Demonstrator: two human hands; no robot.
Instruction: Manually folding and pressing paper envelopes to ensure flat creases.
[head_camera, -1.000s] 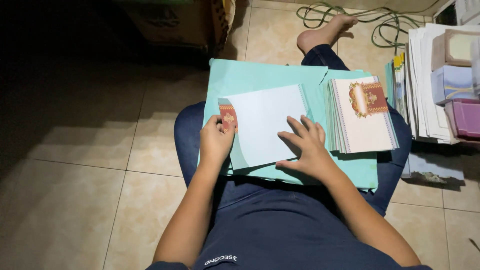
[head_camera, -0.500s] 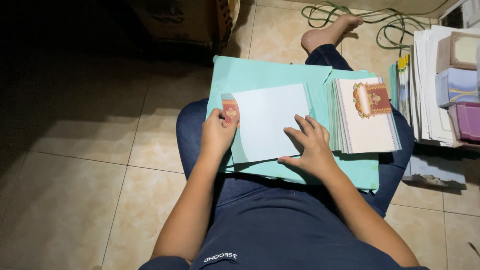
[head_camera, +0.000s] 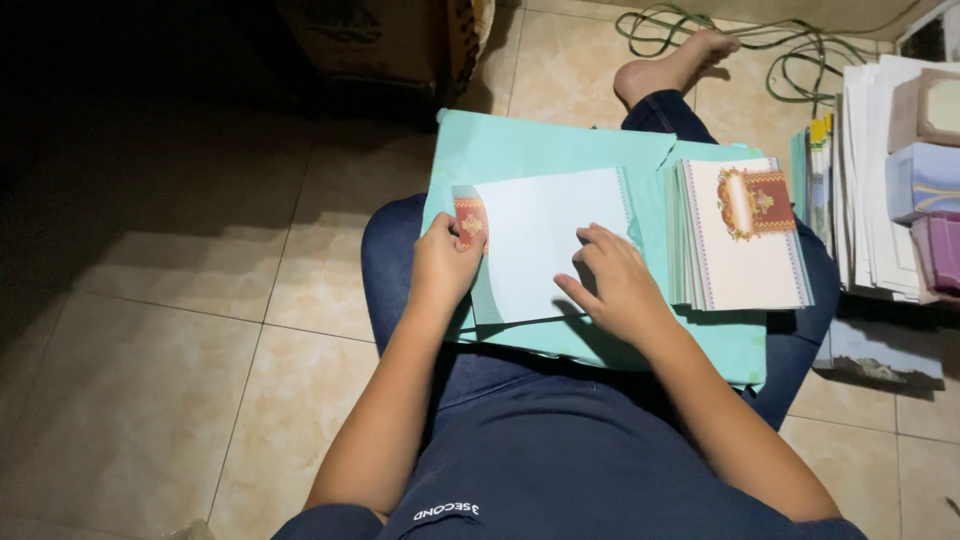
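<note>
A pale white card (head_camera: 540, 235) lies on a teal folder (head_camera: 540, 150) across my lap. My left hand (head_camera: 445, 262) pinches the card's left edge, where a red and gold flap (head_camera: 470, 218) is folded over. On the card's right part rests my right hand (head_camera: 615, 282), fingers spread and pressing down. To the right, on the same folder, sits a stack of similar cards (head_camera: 745, 235) whose top one has a red and gold ornament.
Piles of white paper and pastel boxes (head_camera: 900, 170) stand on the tiled floor at the right. A green cable (head_camera: 790, 50) coils near my bare foot (head_camera: 675, 65). A dark cardboard box (head_camera: 390, 40) sits at the top; the left is in shadow.
My right hand has slid a little to the right across the card. The left hand keeps its hold on the flap edge.
</note>
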